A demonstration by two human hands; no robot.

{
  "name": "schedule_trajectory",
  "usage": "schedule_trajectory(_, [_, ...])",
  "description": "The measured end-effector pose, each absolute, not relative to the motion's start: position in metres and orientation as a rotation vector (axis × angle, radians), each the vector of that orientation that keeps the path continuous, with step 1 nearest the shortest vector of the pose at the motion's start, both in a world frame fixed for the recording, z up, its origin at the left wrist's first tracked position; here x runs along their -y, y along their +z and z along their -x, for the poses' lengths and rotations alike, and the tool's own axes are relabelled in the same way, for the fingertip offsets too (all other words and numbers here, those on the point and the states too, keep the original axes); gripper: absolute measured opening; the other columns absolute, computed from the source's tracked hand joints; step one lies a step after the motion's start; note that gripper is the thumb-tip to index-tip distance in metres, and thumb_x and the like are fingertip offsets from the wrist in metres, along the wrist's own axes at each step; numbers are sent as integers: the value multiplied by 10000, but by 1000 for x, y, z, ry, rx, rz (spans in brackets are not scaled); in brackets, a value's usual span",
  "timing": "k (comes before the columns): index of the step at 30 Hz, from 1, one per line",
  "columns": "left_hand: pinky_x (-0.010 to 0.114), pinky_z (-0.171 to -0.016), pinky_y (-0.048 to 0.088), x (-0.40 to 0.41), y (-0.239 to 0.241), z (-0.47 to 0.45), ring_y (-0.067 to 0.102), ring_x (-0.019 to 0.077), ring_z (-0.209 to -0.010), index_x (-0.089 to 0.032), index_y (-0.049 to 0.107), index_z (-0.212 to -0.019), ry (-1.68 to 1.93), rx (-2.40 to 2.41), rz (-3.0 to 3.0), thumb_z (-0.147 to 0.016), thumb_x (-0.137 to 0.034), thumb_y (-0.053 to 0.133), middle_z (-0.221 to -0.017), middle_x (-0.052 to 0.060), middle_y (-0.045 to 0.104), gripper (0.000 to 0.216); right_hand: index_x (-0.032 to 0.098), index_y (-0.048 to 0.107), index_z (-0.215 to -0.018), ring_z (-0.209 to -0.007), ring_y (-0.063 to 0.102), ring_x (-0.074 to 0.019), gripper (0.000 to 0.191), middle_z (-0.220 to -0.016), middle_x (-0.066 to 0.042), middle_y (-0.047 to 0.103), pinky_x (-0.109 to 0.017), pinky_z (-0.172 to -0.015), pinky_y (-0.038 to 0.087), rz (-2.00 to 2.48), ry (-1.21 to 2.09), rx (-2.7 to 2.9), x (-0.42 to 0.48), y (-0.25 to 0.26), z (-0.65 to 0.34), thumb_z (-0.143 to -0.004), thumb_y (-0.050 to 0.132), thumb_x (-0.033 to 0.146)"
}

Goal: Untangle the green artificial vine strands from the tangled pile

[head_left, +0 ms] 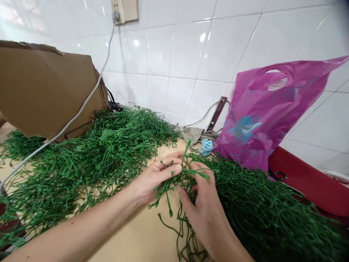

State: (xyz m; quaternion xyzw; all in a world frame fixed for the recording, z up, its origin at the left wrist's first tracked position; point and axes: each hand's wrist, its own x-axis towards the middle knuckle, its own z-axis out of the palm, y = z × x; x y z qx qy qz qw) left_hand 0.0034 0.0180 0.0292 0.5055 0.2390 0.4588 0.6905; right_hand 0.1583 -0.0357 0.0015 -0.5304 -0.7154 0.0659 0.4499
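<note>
Between thumb and fingers, my left hand pinches a small bunch of thin green sprigs that look like artificial plant stems. Their tips fan out above and below the thumb. Close against it on the right, my right hand has its fingers curled round stems of the same kind, with the thumb pointing up toward the left hand. The right fingertips are partly hidden behind the sprigs. A large pile of green stems spreads to the left, and a dense heap of stems lies beside my right hand.
A cardboard box stands at the left, crossed by a grey cable from a wall socket. A pink plastic bag and a red padded object are at the right. A blue-white bundle lies near the tiled wall.
</note>
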Motion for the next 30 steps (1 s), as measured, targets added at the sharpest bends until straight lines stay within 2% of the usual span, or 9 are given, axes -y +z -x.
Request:
schedule_trajectory(3, [397,-1186,279,-17,40,1,383,259,-1434,-226,748,-973,1109,-599,-1422,-860,-455,682,-1494,46,511,263,227,648,-1022,-1107,555,-291,214,-1098,-102,646,-450,-921,478,1269,71,1912,10,36,-160,-867,517,158])
schedule_trajectory(6, [398,-1196,267,-19,46,12,376,231,-1433,-240,573,-1333,1207,-787,-1754,-981,-487,457,-1535,78,448,446,218,586,-851,-858,574,-239,87,-830,-50,637,-383,-794,464,1251,77,1840,-5,71,-167,-879,506,201])
schedule_trajectory(8, [413,-1173,310,-23,45,23,415,248,-1400,-249,353,-1500,1143,-911,-2034,-957,-499,499,-1537,103,438,615,225,532,-834,-691,523,-178,79,-726,2,570,-316,-669,424,1278,147,1742,-9,87,-171,-900,490,237])
schedule_trajectory(10, [435,-1091,408,-32,37,34,531,279,-1271,-234,218,-1551,981,-1064,-2311,-902,-485,598,-1431,129,545,793,231,512,-839,-610,453,-140,66,-679,38,506,-279,-595,363,1336,271,1671,-10,97,-173,-894,513,268])
schedule_trajectory(13, [424,-906,510,-59,19,52,649,266,-1012,-199,400,-1459,753,-1383,-2616,-1000,-328,381,-1155,114,704,477,230,532,-812,-569,402,-119,122,-634,57,446,-256,-541,312,1381,463,1706,-9,102,-178,-883,548,328])
schedule_trajectory(15, [388,-903,507,-84,10,64,637,252,-1074,-223,499,-1381,728,-1553,-2739,-1002,-237,311,-1211,104,686,424,231,550,-803,-538,384,-112,174,-596,65,411,-247,-506,293,1391,515,1726,-8,104,-189,-903,528,372])
schedule_trajectory(24, [373,-876,489,-136,-2,61,671,239,-990,-225,641,-1091,854,-1644,-2691,-992,-303,372,-1082,70,737,296,240,594,-846,-525,463,-115,193,-550,49,504,-239,-485,340,1409,283,1463,11,132,-245,-884,575,428])
schedule_trajectory(27, [410,-945,449,-132,-8,49,667,235,-967,-229,650,-1028,843,-1564,-2744,-988,-300,399,-986,49,738,263,237,596,-812,-538,474,-119,180,-588,37,526,-251,-495,345,1446,254,1616,14,131,-238,-889,548,392])
schedule_trajectory(30, [405,-937,461,-125,-1,44,646,233,-1002,-219,627,-1086,869,-1534,-2755,-977,-259,393,-1079,73,691,261,249,613,-803,-500,437,-121,126,-572,46,525,-262,-476,307,1610,242,1913,17,126,-229,-880,539,317])
